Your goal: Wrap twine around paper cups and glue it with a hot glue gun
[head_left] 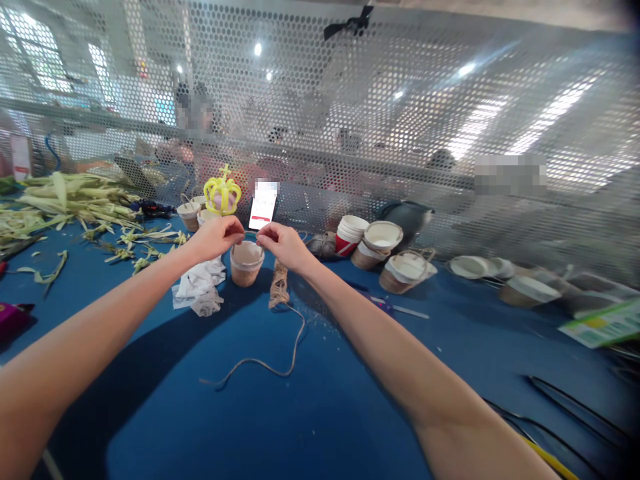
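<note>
Left hand (216, 235): raised just above the cup's left rim, thumb and forefinger pressed together, pinching one end of a thin strand.
Right hand (285, 243): raised just above the cup's right rim, fingertips likewise pressed together on the strand's other end, remaining fingers curled in.
Thin strand (251, 233): stretched short and level between the two pinches, directly over the cup's mouth; too fine to tell its material.
Cup (246, 263): small, brown-sided, pale inside, upright on the blue table (250, 413), touched by neither hand.
Twine bundle (279, 285): just right of the cup, under the right wrist, standing on end.
Loose twine tail (280, 363): running from the bundle toward the viewer, well in front of the cup, curling leftward across the table.
White cloth (200, 287): crumpled, just left of the cup.
Yellow crown (223, 193): behind the cup and slightly left, set atop other small cups.
White card (263, 205): directly behind the cup, propped upright.
Stacked cups (350, 235): behind and right of the cup, one red-sided stack among pale ones.
Handled cup (405, 272): farther right of the cup, tipped on its side.
Palm strips (65, 200): well left of the cup, heaped and scattered.
Perforated screen (450, 100): beyond the cup, along the table's far edge, with people dimly seen through it.
</note>
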The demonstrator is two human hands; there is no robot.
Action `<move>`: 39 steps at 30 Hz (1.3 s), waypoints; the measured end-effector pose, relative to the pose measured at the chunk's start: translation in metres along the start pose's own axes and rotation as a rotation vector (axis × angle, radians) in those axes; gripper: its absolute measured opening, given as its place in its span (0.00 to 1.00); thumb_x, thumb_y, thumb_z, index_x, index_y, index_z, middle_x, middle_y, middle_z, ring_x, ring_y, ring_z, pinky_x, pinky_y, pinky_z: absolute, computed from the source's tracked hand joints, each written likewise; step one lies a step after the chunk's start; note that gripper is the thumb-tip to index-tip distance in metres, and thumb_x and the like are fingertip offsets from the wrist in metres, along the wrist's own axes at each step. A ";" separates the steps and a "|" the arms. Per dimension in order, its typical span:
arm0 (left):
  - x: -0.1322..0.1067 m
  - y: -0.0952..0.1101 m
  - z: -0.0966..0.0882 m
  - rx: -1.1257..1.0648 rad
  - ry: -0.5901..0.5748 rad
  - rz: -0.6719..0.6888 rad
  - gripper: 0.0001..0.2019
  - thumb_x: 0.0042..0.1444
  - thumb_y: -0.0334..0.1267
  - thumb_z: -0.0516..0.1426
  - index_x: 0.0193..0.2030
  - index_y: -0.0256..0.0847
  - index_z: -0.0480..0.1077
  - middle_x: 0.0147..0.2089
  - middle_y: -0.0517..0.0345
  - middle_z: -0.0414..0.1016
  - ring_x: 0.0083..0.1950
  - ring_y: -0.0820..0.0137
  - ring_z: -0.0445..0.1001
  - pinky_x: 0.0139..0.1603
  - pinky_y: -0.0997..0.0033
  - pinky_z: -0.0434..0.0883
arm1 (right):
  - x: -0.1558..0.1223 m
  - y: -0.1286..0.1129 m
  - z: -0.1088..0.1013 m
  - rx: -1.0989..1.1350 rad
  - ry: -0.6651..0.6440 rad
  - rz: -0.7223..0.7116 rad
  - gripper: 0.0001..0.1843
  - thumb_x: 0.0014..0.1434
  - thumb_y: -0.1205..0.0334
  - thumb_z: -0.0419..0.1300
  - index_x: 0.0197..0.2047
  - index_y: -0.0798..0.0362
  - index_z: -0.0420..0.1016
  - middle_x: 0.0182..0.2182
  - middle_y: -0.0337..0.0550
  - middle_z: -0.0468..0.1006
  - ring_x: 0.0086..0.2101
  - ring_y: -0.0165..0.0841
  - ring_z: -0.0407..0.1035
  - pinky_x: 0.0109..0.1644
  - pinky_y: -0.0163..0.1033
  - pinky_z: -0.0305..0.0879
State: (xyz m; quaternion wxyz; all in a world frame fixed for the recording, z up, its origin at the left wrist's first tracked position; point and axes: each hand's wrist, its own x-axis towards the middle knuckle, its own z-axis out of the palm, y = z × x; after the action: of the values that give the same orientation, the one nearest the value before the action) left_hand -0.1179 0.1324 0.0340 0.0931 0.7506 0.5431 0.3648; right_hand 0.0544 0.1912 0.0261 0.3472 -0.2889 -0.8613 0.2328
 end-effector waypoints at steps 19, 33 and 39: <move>-0.003 -0.007 -0.002 -0.038 -0.078 0.060 0.04 0.52 0.35 0.48 0.31 0.39 0.62 0.25 0.60 0.68 0.28 0.70 0.68 0.32 0.71 0.65 | -0.006 -0.003 0.000 -0.066 -0.067 -0.059 0.05 0.53 0.67 0.49 0.34 0.52 0.65 0.24 0.36 0.69 0.27 0.28 0.64 0.36 0.34 0.58; -0.002 -0.010 -0.002 -0.059 -0.105 0.076 0.05 0.52 0.35 0.47 0.33 0.39 0.62 0.25 0.61 0.67 0.28 0.70 0.67 0.32 0.70 0.65 | -0.008 -0.001 0.000 -0.051 -0.086 -0.069 0.05 0.53 0.67 0.48 0.34 0.53 0.63 0.23 0.35 0.68 0.26 0.28 0.63 0.34 0.34 0.58; -0.004 -0.001 -0.007 -0.082 -0.108 0.077 0.04 0.52 0.33 0.47 0.32 0.40 0.62 0.25 0.61 0.66 0.28 0.71 0.66 0.32 0.71 0.65 | -0.011 -0.010 -0.006 -0.034 -0.088 -0.074 0.05 0.54 0.67 0.48 0.33 0.52 0.63 0.23 0.35 0.68 0.26 0.28 0.63 0.35 0.35 0.59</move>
State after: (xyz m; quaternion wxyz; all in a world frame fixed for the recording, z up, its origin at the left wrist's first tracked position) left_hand -0.1237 0.1277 0.0368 0.1387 0.7850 0.4927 0.3490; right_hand 0.0622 0.1781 0.0306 0.3126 -0.2523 -0.8896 0.2175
